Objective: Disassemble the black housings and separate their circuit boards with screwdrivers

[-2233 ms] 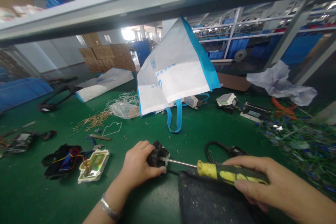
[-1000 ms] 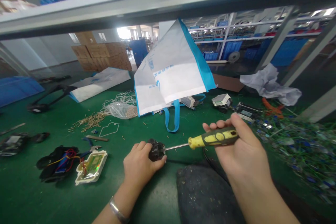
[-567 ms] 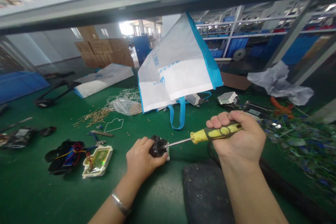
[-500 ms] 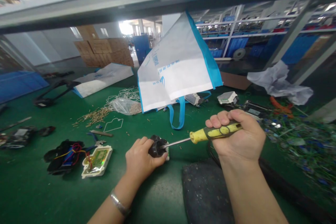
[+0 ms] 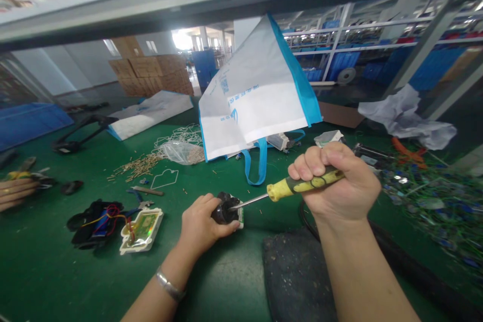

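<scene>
My left hand [image 5: 199,221] is closed around a small black plastic housing [image 5: 223,211] and keeps it against the green tabletop. A pale edge, perhaps of a white casing, shows at the housing's right side. In my right hand [image 5: 335,181] is a screwdriver [image 5: 289,188] with a yellow and black handle, the fist wrapped around it. Its metal shaft slopes down to the left, and the tip meets the housing; the exact contact point is hard to make out. To the left lie an opened black unit [image 5: 96,226] with coloured wires and a white casing [image 5: 141,231] holding a circuit board.
Another person's hand [image 5: 17,193] is at the left edge, by a yellow-handled tool. A white and blue bag [image 5: 256,95] stands behind my hands. Brass-coloured screws [image 5: 141,165] lie in a pile. A black pad [image 5: 298,276] lies in front; tangled green wires [image 5: 426,201] heap at right.
The screwdriver's handle has moved slightly left and up, its shaft now steeper. My left hand keeps its hold on the black housing. Another person's hand has appeared at the left edge.
</scene>
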`<state>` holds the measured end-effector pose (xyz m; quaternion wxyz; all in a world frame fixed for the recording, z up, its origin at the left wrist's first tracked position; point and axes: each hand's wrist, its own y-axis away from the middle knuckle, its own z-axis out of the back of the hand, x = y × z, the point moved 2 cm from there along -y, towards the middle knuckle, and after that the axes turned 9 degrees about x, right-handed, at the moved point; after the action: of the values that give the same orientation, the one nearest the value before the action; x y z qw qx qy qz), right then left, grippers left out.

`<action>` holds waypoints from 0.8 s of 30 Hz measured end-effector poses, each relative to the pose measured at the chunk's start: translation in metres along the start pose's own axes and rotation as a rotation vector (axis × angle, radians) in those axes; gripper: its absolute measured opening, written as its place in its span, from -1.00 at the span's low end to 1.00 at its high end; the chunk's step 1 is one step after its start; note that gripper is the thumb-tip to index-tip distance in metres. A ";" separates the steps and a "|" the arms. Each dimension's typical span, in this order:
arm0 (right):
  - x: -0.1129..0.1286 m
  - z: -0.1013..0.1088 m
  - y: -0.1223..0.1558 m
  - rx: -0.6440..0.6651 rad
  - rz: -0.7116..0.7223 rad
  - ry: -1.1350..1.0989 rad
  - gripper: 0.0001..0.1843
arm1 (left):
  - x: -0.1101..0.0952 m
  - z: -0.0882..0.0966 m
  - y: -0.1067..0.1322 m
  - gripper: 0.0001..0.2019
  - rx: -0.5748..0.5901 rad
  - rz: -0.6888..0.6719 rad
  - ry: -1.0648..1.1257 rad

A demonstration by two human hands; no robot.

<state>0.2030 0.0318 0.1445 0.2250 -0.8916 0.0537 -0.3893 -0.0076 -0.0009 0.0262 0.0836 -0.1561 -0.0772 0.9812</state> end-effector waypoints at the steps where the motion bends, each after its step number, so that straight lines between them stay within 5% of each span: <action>1: 0.000 -0.002 -0.001 0.033 0.000 0.010 -0.79 | 0.001 0.001 -0.001 -0.63 0.009 -0.009 0.017; 18: 0.009 -0.020 -0.013 0.616 -0.024 0.025 -0.70 | -0.001 0.011 -0.008 -0.62 0.120 -0.200 0.099; 21: 0.007 -0.016 -0.016 0.564 -0.035 0.018 -0.70 | -0.001 0.009 -0.007 -0.53 0.118 -0.201 0.094; 24: 0.009 0.001 -0.019 0.307 -0.059 0.189 -0.79 | -0.003 0.008 -0.007 -0.44 0.155 -0.186 0.089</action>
<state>0.2086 0.0462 0.1583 0.3407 -0.8074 -0.0114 -0.4816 -0.0066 0.0047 0.0357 0.1893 -0.1847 -0.0113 0.9643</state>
